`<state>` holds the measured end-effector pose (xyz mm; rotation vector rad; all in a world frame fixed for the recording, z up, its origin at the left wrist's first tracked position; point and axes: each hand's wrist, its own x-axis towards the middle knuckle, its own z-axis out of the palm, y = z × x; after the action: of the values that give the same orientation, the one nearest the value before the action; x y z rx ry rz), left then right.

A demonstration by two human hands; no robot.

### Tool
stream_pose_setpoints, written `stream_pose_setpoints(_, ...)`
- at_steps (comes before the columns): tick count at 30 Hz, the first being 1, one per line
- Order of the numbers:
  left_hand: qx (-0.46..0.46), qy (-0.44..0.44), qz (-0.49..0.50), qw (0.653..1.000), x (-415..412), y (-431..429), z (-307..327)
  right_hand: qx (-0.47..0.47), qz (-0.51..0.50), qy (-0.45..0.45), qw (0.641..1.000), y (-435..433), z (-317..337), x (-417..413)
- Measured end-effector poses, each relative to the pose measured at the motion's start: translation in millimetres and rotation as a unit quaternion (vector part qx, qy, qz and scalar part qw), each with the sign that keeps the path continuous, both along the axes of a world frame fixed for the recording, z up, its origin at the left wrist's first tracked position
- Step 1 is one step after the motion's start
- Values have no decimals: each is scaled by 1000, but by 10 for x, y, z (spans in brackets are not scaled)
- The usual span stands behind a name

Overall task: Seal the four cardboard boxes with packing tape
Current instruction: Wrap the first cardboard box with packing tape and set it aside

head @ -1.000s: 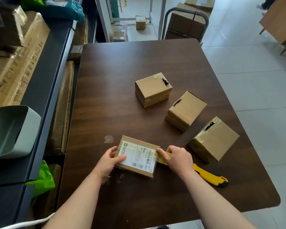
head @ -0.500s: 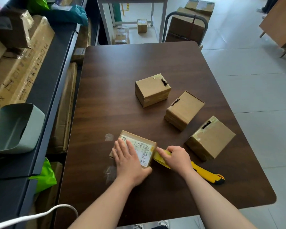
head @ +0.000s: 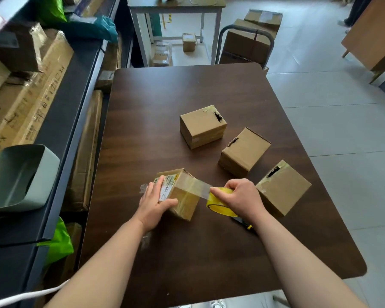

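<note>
The labelled box (head: 180,192) sat tipped near the front of the bench (head: 165,96). The left hand (head: 153,203) grasped it, fingers flat across the label and thumb against the near face. The right hand (head: 242,200) was clenched round the yellow tape roll (head: 219,202), with a clear strip (head: 198,187) stretched between the roll and the box top. The strip looked the likeliest source of trouble: pulled at an angle, it could crease, fold onto itself or land skewed. If the left hand's hold were light, the pull might drag the small box toward the roll. Three more boxes lay apart from the first: a far box (head: 202,126), a middle box (head: 245,152) and a near box (head: 282,190). The near box sat just beside the right hand and would crowd any wider sweep of the roll. A dark-and-yellow tool (head: 242,222), largely hidden under the right wrist, lay where the roll might come down. A scrap of clear tape (head: 143,187) lay by the left fingertips.
</note>
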<state>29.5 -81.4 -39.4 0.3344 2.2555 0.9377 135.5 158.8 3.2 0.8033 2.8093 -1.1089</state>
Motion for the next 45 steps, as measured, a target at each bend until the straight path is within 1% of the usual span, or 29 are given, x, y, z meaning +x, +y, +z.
stream_pose_setpoints(4, 13, -33, 14, 999, -39, -39, -12, -9, -8, -20, 1000, -83, -135, -15)
stream_pose_setpoints(11, 53, -64, 30, 996, -95, -98, -27, -5, -27, -34, 999, -180, -314, -149)
stream_pose_setpoints(17, 103, -101, 51, 988, -147, -141, -53, -38, -21, -50, 998, -258, -413, -262)
stream_pose_setpoints(21, 144, -122, 74, 979, -134, -156, 2, -75, -35, -43, 996, -324, -468, -315)
stream_pose_setpoints(22, 143, -105, 80, 981, -118, -162, 36, -82, -37, -39, 995, -349, -467, -334)
stream_pose_setpoints(23, 131, -66, 86, 985, -100, -170, 75, -86, -37, -36, 995, -378, -452, -358)
stream_pose_setpoints(24, 106, -1, 94, 990, -71, -185, 126, -87, -37, -34, 995, -413, -435, -389)
stream_pose_setpoints(25, 67, 91, 99, 989, -34, -194, 184, -85, -38, -32, 995, -450, -410, -426)
stream_pose_setpoints(26, 16, 198, 91, 976, 9, -185, 240, -80, -39, -32, 996, -487, -387, -467)
stream_pose_setpoints(27, -42, 291, 65, 954, 49, -155, 277, -74, -41, -33, 996, -521, -365, -505)
stream_pose_setpoints(28, -103, 347, 27, 932, 99, -107, 300, -68, -42, -34, 996, -551, -350, -538)
stream_pose_setpoints(29, -158, 364, -6, 918, 151, -56, 317, -62, -40, -34, 997, -577, -337, -563)
stream_pose_setpoints(30, -201, 350, -24, 915, 180, -18, 317, -56, -35, -33, 997, -603, -325, -579)
stream_pose_setpoints(31, -221, 329, -20, 918, 186, 12, 309, -52, -26, -30, 998, -623, -314, -586)
stream_pose_setpoints(32, -217, 305, -3, 927, 159, 30, 305, -51, -17, -25, 998, -631, -294, -585)
stream_pose_setpoints(35, -108, 235, 74, 963, 31, 33, 389, -65, -4, 28, 998, -522, -163, -535)
stream_pose_setpoints(37, -31, 187, 112, 976, -25, 69, 414, -80, -8, 85, 993, -345, -52, -499)
stream_pose_setpoints(39, 41, 124, 135, 982, -2, 157, 395, -84, -2, 107, 991, -192, 54, -458)
stream_pose_setpoints(42, 116, 22, 169, 979, 83, 273, 285, -51, -2, 70, 996, -41, 103, -289)
stream_pose_setpoints(45, 183, -81, 260, 945, 73, 210, 166, -45, -60, 28, 997, 164, -20, -25)
